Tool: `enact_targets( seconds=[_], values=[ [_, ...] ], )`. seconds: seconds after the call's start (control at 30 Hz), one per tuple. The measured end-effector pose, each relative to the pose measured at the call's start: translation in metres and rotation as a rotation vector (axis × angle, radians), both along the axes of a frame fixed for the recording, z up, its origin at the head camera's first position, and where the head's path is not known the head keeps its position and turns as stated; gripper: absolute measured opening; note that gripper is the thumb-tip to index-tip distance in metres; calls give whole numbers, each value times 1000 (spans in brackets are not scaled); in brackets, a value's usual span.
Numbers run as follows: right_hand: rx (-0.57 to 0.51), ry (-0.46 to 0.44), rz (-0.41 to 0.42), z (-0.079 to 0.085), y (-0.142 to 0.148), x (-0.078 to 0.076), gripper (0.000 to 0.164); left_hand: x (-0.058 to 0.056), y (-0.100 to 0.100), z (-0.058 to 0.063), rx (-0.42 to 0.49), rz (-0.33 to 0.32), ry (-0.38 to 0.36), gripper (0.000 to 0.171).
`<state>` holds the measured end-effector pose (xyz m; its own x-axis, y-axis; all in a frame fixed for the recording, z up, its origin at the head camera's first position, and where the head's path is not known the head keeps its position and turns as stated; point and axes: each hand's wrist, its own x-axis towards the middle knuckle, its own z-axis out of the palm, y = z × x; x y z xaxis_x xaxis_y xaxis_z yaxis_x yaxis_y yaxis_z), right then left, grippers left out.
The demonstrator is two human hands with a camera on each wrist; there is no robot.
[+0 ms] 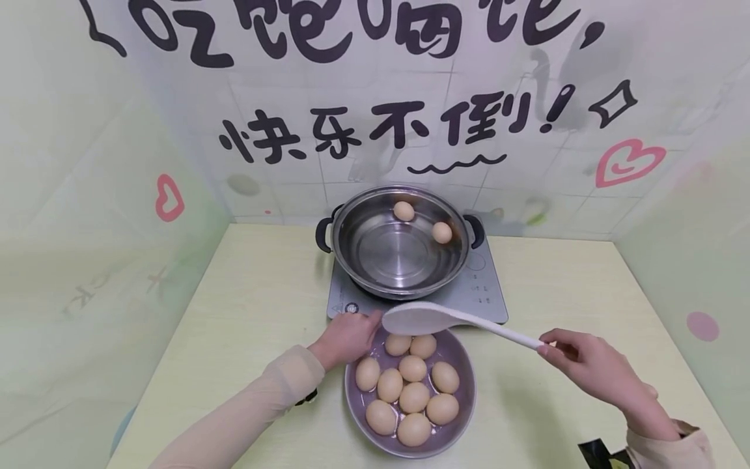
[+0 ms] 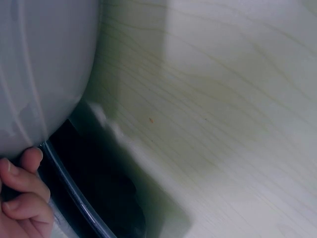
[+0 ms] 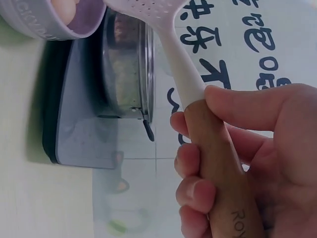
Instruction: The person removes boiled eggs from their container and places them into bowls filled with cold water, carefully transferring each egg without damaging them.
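My right hand (image 1: 597,368) grips the wooden handle (image 3: 218,163) of a slotted spoon (image 1: 418,319) with a pale, perforated head. In the head view the spoon head overlaps the far rim of a purple bowl (image 1: 467,404), which holds several brown eggs (image 1: 414,397). At that bowl's far left rim is my left hand (image 1: 350,339), holding it. Seen from the left wrist, the curled fingers (image 2: 29,188) meet the bowl's outer side (image 2: 44,74). Beyond the bowl stands a steel pot (image 1: 398,293), with two eggs lying inside, one egg (image 1: 403,211) and another egg (image 1: 442,232).
The pot sits on a grey induction cooker (image 1: 489,293) with touch marks at its right. Black handles stick out at both pot sides, the left handle (image 1: 322,235) over the pale wooden table (image 1: 258,293). Printed wall sheeting (image 1: 281,195) encloses the back and both sides.
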<state>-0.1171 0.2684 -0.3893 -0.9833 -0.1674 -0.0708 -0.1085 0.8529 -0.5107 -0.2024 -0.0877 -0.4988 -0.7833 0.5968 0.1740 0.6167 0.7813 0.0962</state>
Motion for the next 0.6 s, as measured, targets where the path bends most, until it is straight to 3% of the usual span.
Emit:
enact_targets(
  seconds=[0.17,0.27,0.4,0.6],
  values=[
    [-152,-95,39,8,3,-13,18,0,0,-1,4,8,15,13],
    [-144,-87,25,15,3,-26,22,1,-1,-1,6,9,17,13],
    [-8,30,-14,29,3,-48,28,1,-1,-1,4,5,13,14],
    [193,286,-98,44,-6,-86,26,1,-1,-1,7,5,15,14]
  ],
)
